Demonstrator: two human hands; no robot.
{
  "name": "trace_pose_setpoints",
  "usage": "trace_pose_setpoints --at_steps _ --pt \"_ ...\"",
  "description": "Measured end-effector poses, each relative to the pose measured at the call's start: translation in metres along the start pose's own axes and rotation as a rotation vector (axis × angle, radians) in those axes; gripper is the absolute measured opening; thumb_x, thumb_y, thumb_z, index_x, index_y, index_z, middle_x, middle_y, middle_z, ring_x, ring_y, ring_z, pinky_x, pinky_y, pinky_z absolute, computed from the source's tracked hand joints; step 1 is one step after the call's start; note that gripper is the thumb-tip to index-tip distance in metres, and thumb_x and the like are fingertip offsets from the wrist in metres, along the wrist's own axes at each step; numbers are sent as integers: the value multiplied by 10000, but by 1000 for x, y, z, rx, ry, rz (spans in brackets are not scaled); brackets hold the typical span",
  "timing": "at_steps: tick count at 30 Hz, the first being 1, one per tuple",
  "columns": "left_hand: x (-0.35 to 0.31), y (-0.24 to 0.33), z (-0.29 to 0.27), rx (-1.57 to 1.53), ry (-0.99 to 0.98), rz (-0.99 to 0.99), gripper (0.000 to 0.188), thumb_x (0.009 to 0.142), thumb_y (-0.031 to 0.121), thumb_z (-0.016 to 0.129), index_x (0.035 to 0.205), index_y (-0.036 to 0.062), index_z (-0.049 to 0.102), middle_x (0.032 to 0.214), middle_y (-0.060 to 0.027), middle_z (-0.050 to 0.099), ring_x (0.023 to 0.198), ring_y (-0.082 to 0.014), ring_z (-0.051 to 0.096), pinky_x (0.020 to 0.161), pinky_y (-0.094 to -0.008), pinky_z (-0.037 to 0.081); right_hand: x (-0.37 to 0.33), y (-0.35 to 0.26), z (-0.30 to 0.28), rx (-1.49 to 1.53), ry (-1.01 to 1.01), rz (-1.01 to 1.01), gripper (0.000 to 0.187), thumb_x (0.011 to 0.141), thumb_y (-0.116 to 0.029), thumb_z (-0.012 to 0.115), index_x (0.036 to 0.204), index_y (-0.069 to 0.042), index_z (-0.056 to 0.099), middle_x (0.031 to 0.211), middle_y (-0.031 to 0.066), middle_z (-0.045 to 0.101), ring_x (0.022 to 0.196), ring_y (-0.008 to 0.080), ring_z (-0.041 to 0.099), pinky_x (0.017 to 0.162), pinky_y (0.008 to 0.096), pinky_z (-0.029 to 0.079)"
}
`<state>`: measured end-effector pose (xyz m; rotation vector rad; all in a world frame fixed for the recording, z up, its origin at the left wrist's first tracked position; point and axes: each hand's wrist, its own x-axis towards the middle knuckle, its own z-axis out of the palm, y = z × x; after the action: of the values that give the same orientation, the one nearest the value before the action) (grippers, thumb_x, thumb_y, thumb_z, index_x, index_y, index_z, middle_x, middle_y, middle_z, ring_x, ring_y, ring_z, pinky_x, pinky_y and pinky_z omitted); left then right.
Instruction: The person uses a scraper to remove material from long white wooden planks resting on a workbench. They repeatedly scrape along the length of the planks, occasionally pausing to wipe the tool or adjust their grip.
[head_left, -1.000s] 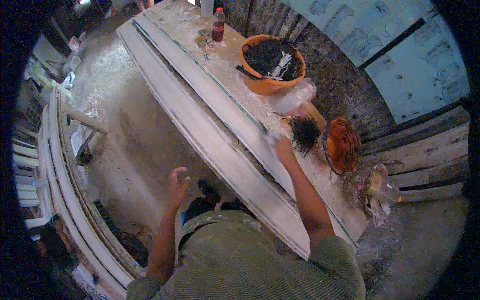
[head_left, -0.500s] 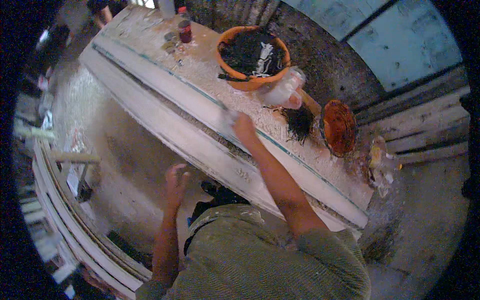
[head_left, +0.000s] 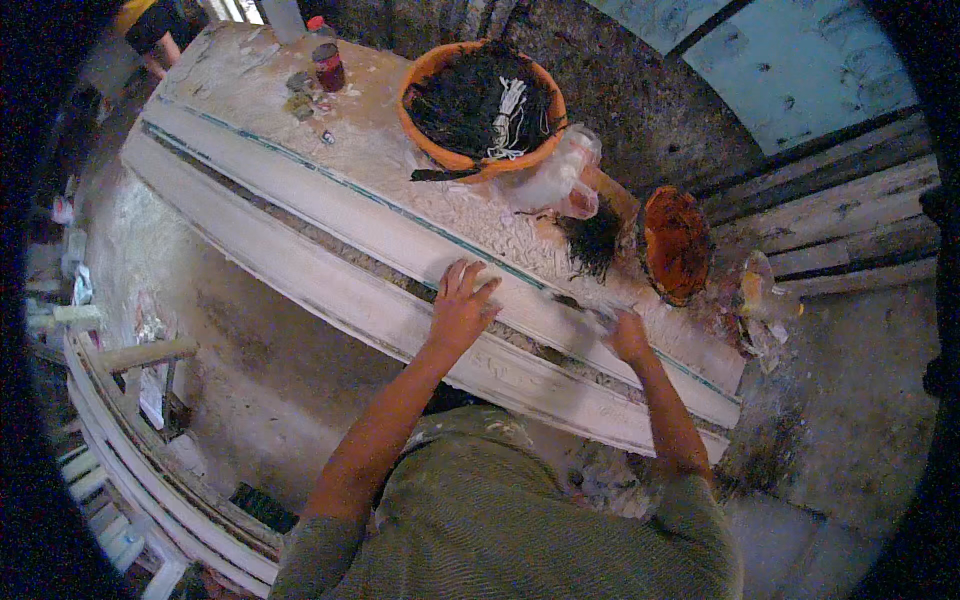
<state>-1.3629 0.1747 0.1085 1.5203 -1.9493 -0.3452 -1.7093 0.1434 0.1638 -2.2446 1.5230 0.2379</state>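
Two long white plaster-like moulding strips (head_left: 310, 185) lie side by side along the bench, with a dark gap between them. My left hand (head_left: 462, 312) rests on the far strip, fingers stretched out and a little apart. Farther right, my right hand (head_left: 630, 338) is closed on a small hand tool (head_left: 592, 315), pale with a dark end, against the far strip. Motion blur hides the tool's exact kind. A thin green line (head_left: 400, 205) runs along that strip's far edge.
Behind the strips stand an orange basin (head_left: 410, 125) of black fibres and white strings, clear plastic bags (head_left: 565, 185), an orange bowl (head_left: 676, 245) on its side and a red jar (head_left: 328, 68). Curved strips (head_left: 130, 460) lie at lower left. Another person's arm (head_left: 158, 55) shows at far left.
My right hand has slid rightward along the far strip with the tool. My left hand has come up from beside the bench onto the strip. The view has shifted slightly.
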Motion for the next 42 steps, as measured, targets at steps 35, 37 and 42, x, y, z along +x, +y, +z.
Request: trace_pose_setpoints --at_steps 35,37,42 --pt "146 -280 -194 -24 92 -316 815 869 362 756 1460 -52 378 1415 -306 481 1306 -427 465 1128 -450 363 227 -218 74 556 90 17 481 915 -374 636 1237 -17 660 1107 225 699 981 343 658 912 432 502" --pt "112 -295 -223 -135 183 -360 753 879 280 760 1460 -28 395 1485 -272 425 1365 -392 407 1152 -434 322 300 -330 75 534 271 -9 394 841 -321 683 1058 7 674 1005 240 679 922 449 627 848 512 512" --pt "34 -360 -308 -144 242 -480 656 903 234 737 1433 -7 436 1571 -189 351 1415 -342 353 1180 -430 264 412 -494 66 504 346 -17 299 787 -245 714 903 28 677 936 256 666 898 454 630 830 531 511"
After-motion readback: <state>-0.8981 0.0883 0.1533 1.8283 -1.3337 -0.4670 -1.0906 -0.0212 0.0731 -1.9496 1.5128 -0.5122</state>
